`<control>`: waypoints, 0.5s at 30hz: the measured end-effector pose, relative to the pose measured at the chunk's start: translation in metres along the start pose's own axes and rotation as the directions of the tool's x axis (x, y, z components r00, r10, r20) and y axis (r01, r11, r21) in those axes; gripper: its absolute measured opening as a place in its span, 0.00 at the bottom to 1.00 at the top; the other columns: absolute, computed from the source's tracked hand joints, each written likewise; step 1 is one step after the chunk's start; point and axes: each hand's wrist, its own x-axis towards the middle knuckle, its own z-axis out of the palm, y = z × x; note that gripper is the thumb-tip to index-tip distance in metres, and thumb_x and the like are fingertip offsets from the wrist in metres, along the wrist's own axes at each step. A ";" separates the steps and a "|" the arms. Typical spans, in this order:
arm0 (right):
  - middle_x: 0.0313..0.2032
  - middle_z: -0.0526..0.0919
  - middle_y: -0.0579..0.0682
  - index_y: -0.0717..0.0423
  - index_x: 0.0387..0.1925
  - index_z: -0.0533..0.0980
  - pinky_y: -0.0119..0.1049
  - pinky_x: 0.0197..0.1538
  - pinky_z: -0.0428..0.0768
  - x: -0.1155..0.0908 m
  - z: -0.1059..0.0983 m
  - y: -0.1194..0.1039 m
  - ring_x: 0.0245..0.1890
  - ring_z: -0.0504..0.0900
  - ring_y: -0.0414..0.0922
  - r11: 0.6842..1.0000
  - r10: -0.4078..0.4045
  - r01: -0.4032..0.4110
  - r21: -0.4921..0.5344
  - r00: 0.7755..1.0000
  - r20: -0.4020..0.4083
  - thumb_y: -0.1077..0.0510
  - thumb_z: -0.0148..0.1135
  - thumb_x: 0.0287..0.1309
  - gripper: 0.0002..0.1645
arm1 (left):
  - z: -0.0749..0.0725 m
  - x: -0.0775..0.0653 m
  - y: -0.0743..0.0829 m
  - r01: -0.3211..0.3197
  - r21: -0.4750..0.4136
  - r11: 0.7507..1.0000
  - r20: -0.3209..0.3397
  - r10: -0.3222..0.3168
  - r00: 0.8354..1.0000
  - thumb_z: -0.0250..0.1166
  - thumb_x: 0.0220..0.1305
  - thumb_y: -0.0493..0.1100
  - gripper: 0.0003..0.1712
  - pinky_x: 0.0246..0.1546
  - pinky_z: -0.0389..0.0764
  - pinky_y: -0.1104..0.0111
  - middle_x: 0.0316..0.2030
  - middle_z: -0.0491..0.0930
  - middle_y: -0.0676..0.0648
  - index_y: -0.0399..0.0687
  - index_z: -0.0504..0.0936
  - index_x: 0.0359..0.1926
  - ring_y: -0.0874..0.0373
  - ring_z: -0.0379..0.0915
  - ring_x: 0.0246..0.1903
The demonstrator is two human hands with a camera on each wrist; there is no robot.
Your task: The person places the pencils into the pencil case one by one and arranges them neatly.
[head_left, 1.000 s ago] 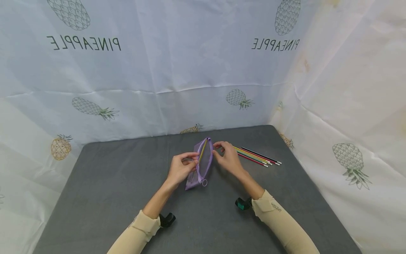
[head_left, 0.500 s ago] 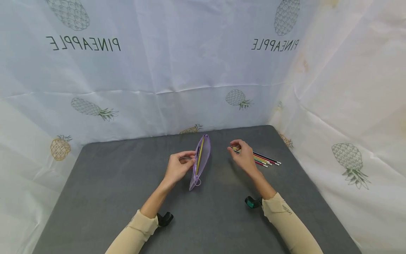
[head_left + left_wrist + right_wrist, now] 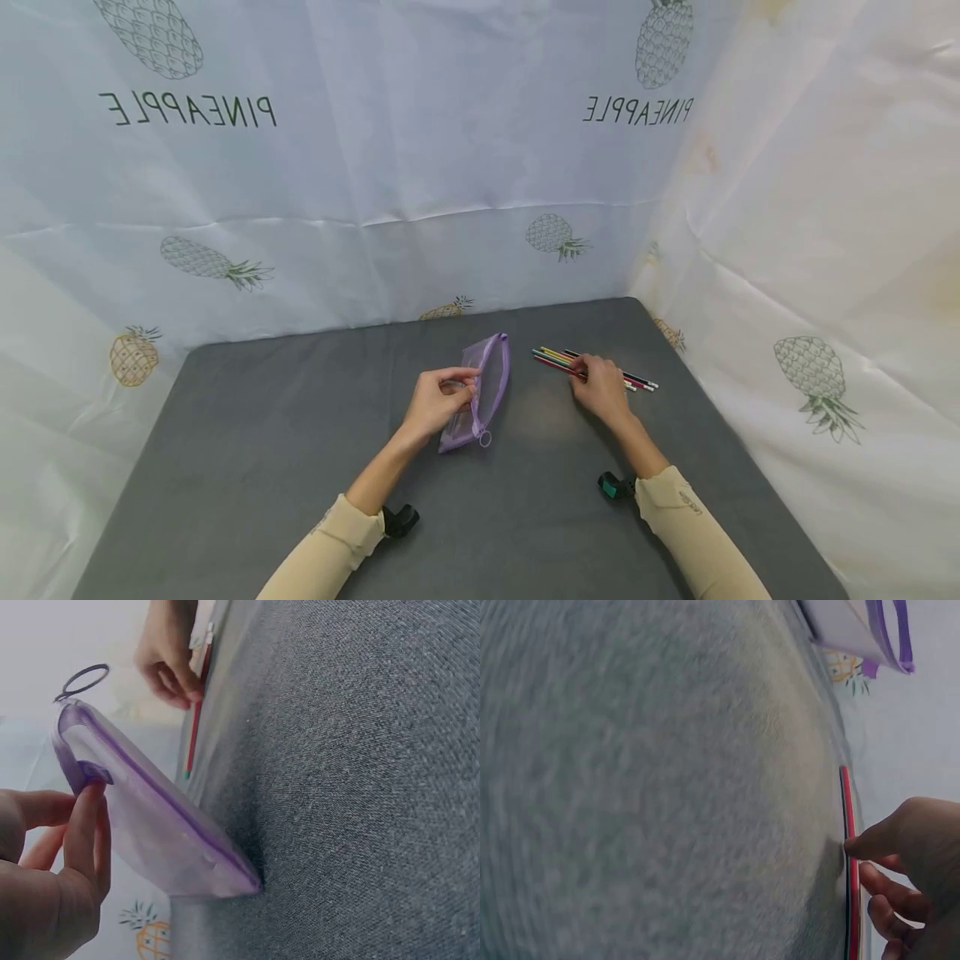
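Note:
My left hand [image 3: 435, 404] pinches the zipper edge of a translucent purple zip pouch [image 3: 459, 425] between thumb and fingers. The pouch's mouth gapes, and a ring pull [image 3: 485, 438] hangs at its near end. To the right, my right hand [image 3: 603, 392] is down at a bundle of colored pencils [image 3: 558, 352] with white erasers. In the right wrist view, a red pencil [image 3: 847, 799] lies between its thumb and curled fingers, low by the table. That hand covers the middle of the bundle. No pencil inside the pouch can be made out.
Both hands are over a dark grey cloth-covered table [image 3: 300, 417]. White curtains [image 3: 360, 167] with pineapple prints hang behind and along the sides. Black wrist devices [image 3: 401, 521] sit under the cuffs.
My right hand has moved from the pouch rightward to the pencils and lowered onto them. The pouch has tilted in my left hand, and the yellow pencil seen inside it no longer shows.

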 end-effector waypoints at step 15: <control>0.34 0.88 0.60 0.66 0.45 0.85 0.61 0.46 0.81 0.001 0.005 -0.002 0.37 0.84 0.59 0.986 -0.160 0.158 0.061 0.987 0.034 0.68 0.67 0.70 0.06 | -0.012 -0.003 -0.006 0.015 0.012 1.000 -0.025 -0.015 1.000 0.67 0.71 0.29 0.18 0.38 0.93 0.70 0.45 0.86 0.34 0.32 0.87 0.60 0.64 0.85 0.32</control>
